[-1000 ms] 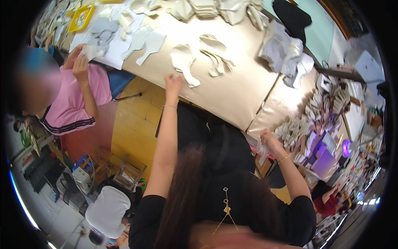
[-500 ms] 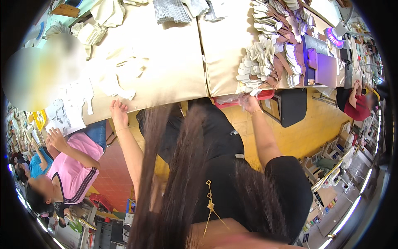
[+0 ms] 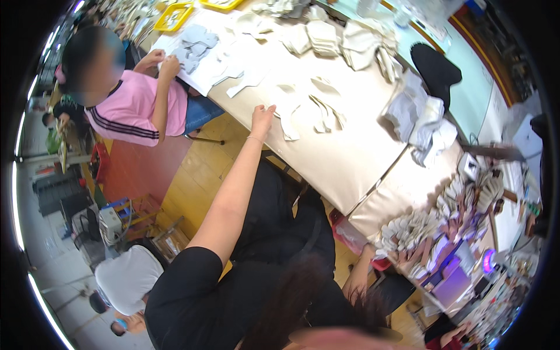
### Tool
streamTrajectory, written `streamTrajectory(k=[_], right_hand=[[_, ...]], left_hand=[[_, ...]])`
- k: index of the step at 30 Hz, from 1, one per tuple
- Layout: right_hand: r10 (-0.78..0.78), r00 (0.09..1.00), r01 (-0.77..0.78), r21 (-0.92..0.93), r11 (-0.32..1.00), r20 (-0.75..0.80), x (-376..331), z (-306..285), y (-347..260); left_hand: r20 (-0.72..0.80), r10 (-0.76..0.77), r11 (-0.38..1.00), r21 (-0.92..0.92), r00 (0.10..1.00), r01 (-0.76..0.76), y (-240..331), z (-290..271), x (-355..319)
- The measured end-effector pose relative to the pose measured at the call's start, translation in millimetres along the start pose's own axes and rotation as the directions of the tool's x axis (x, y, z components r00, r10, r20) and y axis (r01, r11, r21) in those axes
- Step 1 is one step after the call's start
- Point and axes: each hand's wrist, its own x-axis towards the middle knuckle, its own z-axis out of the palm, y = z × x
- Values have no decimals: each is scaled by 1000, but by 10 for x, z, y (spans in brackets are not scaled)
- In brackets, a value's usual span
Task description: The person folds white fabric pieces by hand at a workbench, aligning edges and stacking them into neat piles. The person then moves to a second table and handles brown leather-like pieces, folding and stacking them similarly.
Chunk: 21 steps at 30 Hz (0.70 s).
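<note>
My left hand [image 3: 262,121] is at the near edge of the cream-covered table, its fingers loosely bent and a little apart, with nothing visible in them. Right beside its fingertips lies a curved cream cut piece [image 3: 288,119]. Farther right is a small group of similar cream pieces [image 3: 328,111]. My right hand [image 3: 368,253] is low at the right, by the table edge, next to a red tray [image 3: 382,263] and rows of pale, rounded pieces [image 3: 402,233]. Its fingers are too small and covered to make out.
A person in a pink shirt [image 3: 131,111] sits at the left, hands over grey pieces [image 3: 195,46]. Stacks of cream pieces [image 3: 321,38] and grey-white pieces [image 3: 417,116] lie on the far side. A seam [image 3: 379,181] crosses the table [image 3: 350,157]. Yellow trays [image 3: 174,17] stand at the back.
The view has swung to the left, and the table now runs diagonally. My left hand has come up beside the cream piece. My right hand stays near the red tray.
</note>
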Motion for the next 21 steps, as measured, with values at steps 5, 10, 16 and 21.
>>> streamTrajectory(k=[5, 10, 16, 21], right_hand=[[-58, 951, 239, -606, 759, 302, -109, 37, 91], [124, 768, 530, -733, 425, 628, -1235, 147, -1179], [-417, 319, 947, -268, 178, 851, -2914, 722, -3580], [-820, 125, 987, 12, 158, 558, -3305, 1867, -4556]], left_hand=[[-44, 126, 988, 90, 991, -121, 82, 156, 326], [-100, 105, 959, 273, 989, -74, 278, 363, 197], [-46, 76, 961, 270, 996, -61, 411, 393, 88], [384, -55, 902, -376, 922, 211, 385, 113, 147]])
